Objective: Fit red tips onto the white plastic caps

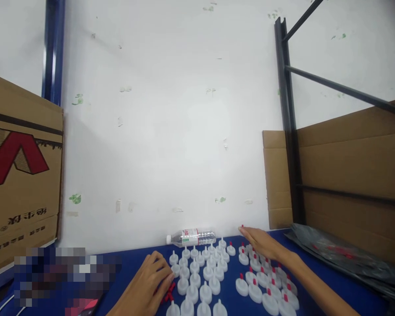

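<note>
Several small white plastic caps (197, 281) stand in rows on a blue table (134, 263). The ones on the right (270, 292) carry red tips; those on the left have none. My left hand (151, 283) rests at the left edge of the caps, fingers curled, touching a cap, with a few loose red tips (169, 292) lying under it. My right hand (261, 243) reaches out flat over the far right caps, fingers stretched, a red tip showing at its fingertips.
A clear water bottle (191, 237) lies on its side against the white wall. Cardboard boxes stand left (19, 175) and right (349, 175), the right ones behind a dark metal rack (288, 131). A dark plastic bag (342, 259) lies at the right. A blurred patch covers the near left.
</note>
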Demonstrator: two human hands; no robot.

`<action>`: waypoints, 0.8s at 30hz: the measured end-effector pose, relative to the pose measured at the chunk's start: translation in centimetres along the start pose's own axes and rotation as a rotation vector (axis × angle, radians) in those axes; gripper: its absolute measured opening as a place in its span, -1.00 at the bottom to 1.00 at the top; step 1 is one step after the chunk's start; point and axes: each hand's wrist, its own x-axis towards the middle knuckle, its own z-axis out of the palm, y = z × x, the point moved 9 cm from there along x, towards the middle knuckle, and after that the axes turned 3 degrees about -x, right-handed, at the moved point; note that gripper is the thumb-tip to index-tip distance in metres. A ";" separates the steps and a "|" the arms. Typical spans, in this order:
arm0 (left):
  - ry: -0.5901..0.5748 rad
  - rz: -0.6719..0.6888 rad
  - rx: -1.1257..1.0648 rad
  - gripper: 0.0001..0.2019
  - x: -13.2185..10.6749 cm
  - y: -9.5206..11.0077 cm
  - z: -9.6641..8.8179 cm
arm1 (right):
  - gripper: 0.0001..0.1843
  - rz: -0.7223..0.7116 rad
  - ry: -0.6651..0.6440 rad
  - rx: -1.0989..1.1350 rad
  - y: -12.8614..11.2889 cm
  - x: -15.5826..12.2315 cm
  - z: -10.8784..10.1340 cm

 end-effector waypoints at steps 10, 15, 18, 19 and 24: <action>0.277 0.257 0.195 -0.77 -0.7 5.0 -1.7 | -0.81 -0.614 0.154 0.096 -16.3 -6.7 -0.6; 0.340 0.438 0.327 -0.79 -1.2 6.9 -0.2 | -0.79 -0.939 0.182 0.108 -21.7 -11.5 3.0; 0.305 0.461 0.368 -0.80 -1.3 7.5 0.3 | -0.78 -0.969 0.164 0.084 -21.9 -11.7 4.1; 0.300 0.461 0.371 -0.81 -1.4 7.6 0.3 | -0.80 -0.968 0.153 0.077 -21.8 -11.6 4.3; 0.376 0.512 0.413 -0.80 -1.5 8.1 0.4 | -0.88 -0.947 0.100 0.053 -21.6 -11.1 4.7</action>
